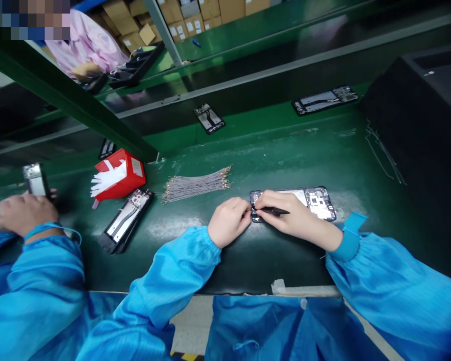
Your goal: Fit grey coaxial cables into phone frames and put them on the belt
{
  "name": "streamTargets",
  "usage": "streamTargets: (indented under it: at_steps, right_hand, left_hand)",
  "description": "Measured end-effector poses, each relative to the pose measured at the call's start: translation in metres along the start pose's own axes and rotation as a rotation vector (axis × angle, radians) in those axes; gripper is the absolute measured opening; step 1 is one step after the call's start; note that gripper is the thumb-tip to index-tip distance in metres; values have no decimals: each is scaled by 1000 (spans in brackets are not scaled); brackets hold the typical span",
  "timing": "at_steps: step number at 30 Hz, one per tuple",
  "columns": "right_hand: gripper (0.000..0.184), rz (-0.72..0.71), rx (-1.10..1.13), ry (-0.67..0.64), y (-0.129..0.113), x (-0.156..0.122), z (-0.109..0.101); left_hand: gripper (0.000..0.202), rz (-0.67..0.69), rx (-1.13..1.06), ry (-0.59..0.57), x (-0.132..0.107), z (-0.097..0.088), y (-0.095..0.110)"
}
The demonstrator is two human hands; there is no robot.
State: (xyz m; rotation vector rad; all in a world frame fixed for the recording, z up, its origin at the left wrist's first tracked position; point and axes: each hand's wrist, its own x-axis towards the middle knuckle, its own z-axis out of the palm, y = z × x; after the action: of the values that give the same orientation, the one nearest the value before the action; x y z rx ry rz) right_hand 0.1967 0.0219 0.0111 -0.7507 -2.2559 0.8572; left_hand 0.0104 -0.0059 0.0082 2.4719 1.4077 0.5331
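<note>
An opened phone (318,201) with its circuit board bare lies lengthwise on the green bench in front of me. My left hand (230,220) is closed at the phone's left end, fingers curled against its edge; the fingertips are partly hidden. Over the same end, my right hand (291,213) pinches black tweezers (277,211), whose tips are hidden under the fingers at the phone's left side. A bundle of thin grey cables with gold-coloured ends (197,184) lies just beyond my left hand.
Left stand a red box of white strips (135,173) and stacked opened phones (127,220). Further back lie two more opened phones (209,118) (325,99). A black box (417,150) bounds the right. A co-worker's hand (26,213) holds a phone at far left; another person sits across.
</note>
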Motion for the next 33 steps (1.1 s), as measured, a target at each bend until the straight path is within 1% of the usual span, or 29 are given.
streamTargets:
  at_steps: [3,5,7,9,10,12,14,16,18,21,23,25,29,33]
  right_hand:
    - [12,-23,-44,-18,-1,0,1]
    - [11,-4,-32,-5,-1,0,3]
    - [8,24,1,13,-1,1,4]
    - [6,41,46,37,-1,3,0]
    - [6,46,58,65,0,3,-4]
    - [7,88,34,165,3,0,-19]
    - [8,180,-81,305,11,-10,-38]
    - [9,291,-250,419,21,-26,-57]
    - [10,401,-368,481,31,-45,-70]
    - [12,503,-435,457,39,-66,-77]
    - [12,515,-432,410,40,-71,-75]
    - [12,489,-398,368,38,-69,-70]
    - [17,396,-279,278,30,-59,-62]
    - [19,307,-120,131,21,-52,-53]
  left_hand:
    - [6,-8,11,-6,0,1,0]
    - [6,-12,20,-16,1,0,0]
    - [9,-7,26,-46,2,-1,-1]
    - [13,20,24,-97,3,-5,-5]
    - [14,45,18,-129,4,-7,-7]
    - [16,118,-9,-198,4,-13,-12]
    - [18,191,-31,-251,4,-19,-15]
    - [18,239,-4,-260,3,-22,-15]
    - [16,277,73,-234,2,-21,-12]
    - [19,369,206,-208,-1,-16,-4]
    - [24,428,263,-212,-2,-14,1]
    - [25,457,283,-214,-3,-13,5]
    - [27,453,260,-212,-5,-16,11]
    - [22,431,176,-245,-6,-18,17]
